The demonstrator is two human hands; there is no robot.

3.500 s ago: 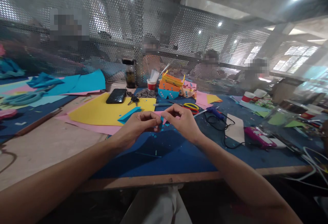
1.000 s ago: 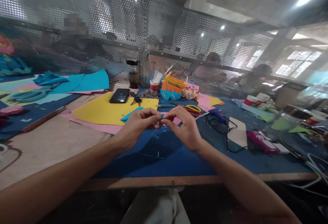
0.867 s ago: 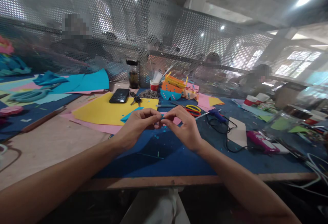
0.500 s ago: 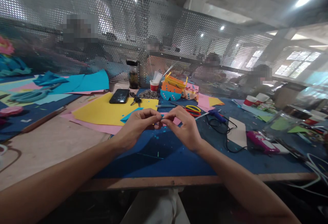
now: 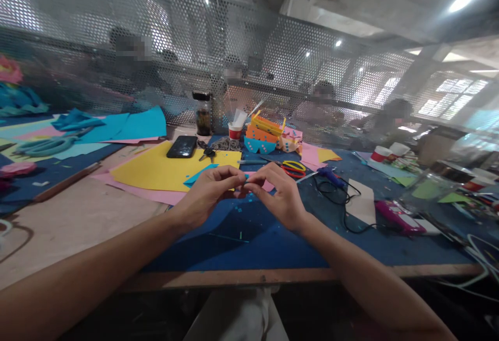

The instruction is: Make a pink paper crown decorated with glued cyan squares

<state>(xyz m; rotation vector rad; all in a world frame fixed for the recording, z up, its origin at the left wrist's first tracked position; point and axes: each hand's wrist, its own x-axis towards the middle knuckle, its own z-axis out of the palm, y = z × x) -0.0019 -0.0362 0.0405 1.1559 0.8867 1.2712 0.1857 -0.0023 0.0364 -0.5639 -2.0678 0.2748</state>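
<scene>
My left hand [image 5: 212,190] and my right hand [image 5: 278,193] meet fingertip to fingertip above the blue table mat [image 5: 249,252]. Between the pinched thumbs and forefingers shows a small piece of blue paper [image 5: 246,176], mostly hidden by the fingers. Behind my left hand a blue paper piece [image 5: 195,176] lies on the yellow sheet [image 5: 144,172]. Pink paper [image 5: 268,185] lies partly covered behind my right hand. Tiny blue paper bits [image 5: 239,209] are scattered on the mat below. Scissors with red and yellow handles [image 5: 293,167] rest just beyond my right hand.
A phone [image 5: 181,146], keys [image 5: 207,153], a lidded jar [image 5: 201,115] and a paper cup [image 5: 235,131] stand or lie behind. Decorated paper crowns [image 5: 263,135] sit by the mesh screen. At right are a blue glue gun [image 5: 330,176] with its cord and a glass jar [image 5: 432,187].
My hands stay almost in place, with the fingertips shifting very slightly around the small blue piece. A person behind the mesh at left has moved a little to the right.
</scene>
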